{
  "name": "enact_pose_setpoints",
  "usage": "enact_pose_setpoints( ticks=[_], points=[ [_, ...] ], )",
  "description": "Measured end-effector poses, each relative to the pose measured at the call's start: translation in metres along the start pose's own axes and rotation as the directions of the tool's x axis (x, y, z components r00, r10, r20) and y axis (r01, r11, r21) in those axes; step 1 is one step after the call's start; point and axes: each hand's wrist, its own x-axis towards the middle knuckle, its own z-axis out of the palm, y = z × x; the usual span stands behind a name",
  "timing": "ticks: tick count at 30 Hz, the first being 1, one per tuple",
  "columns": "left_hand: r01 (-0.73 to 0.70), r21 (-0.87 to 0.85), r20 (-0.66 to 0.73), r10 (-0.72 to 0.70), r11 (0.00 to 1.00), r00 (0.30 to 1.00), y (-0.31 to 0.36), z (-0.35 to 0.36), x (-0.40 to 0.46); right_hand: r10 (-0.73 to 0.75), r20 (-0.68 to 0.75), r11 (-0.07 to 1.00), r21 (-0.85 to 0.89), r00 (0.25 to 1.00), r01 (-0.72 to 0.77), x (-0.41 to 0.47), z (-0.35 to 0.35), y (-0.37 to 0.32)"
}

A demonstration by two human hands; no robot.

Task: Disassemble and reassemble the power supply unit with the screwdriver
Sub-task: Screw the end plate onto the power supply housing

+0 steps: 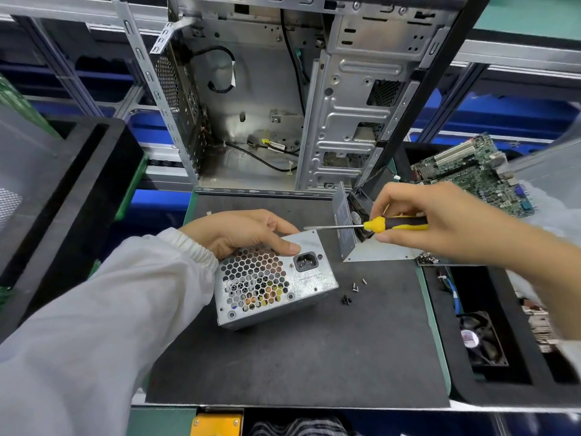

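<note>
The silver power supply unit (276,287) stands on the dark mat (314,357), its honeycomb grille and power socket facing me. My left hand (242,231) grips its top far edge, thumb lying on the face above the socket. My right hand (440,221) holds a yellow-and-black screwdriver (386,225) by the handle. Its shaft points left, level, with the tip just above the unit's top right corner. The unit's removed metal cover (349,234), with a fan inside, stands behind the screwdriver. Several loose screws (355,289) lie on the mat right of the unit.
An open, empty computer case (283,105) stands upright at the back of the mat. A green motherboard (471,174) lies at the right. A black tray (503,350) at the right holds a fan and cables. Another black tray (63,184) sits at the left.
</note>
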Motion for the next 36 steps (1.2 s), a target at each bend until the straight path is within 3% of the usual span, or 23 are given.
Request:
enact_pose_setpoints(
  ticks=[4,7,19,36],
  points=[
    [-0.015,0.009,0.009,0.014,1.000,1.000,0.000,0.000,-0.001,-0.086,0.040,0.872,-0.481,0.996,0.095,0.005,-0.026,-0.018],
    [-0.011,0.014,0.012,0.011,1.000,1.000,0.000,-0.001,-0.001,-0.171,0.063,0.774,-0.609,0.983,0.173,0.007,-0.036,-0.031],
    [-0.013,-0.008,0.008,0.013,1.000,1.000,0.001,-0.001,0.000,-0.137,0.143,0.657,-0.727,0.980,0.198,0.016,-0.030,-0.045],
    [-0.029,-0.014,0.018,0.030,0.999,0.999,-0.001,-0.003,0.003,-0.082,0.164,0.693,-0.700,0.983,0.175,0.016,-0.032,-0.046]
  ],
)
